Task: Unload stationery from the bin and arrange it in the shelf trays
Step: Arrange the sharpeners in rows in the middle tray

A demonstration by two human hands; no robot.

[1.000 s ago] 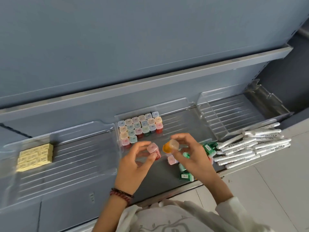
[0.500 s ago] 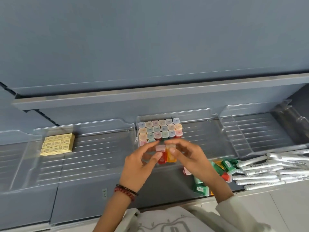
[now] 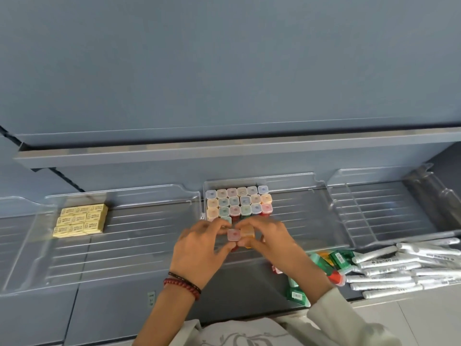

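Pinching a pink box (image 3: pixel 234 234) in the left grip (image 3: pixel 199 248), thumb and fingers curled round its sides. Pinching an orange box (image 3: pixel 247 232) in the right grip (image 3: pixel 270 242) the same way, pressed side by side against the pink one. Holding both upright over the front of the middle tray (image 3: pixel 294 221), just in front of the block of boxes (image 3: pixel 239 202) packed into its back left corner. Cannot tell whether either held box touches the tray floor. Wearing beaded bracelets (image 3: pixel 183 285) on the left wrist and a pale sleeve (image 3: pixel 349 320) on the right arm. In the left tray (image 3: pixel 149 245), yellow erasers (image 3: pixel 81 219) packed in a block at back left. On the shelf (image 3: pixel 237 293) to the right, loose green boxes (image 3: pixel 343 257) beside a heap of white markers (image 3: pixel 411 265), in front of the right tray (image 3: pixel 386 213).
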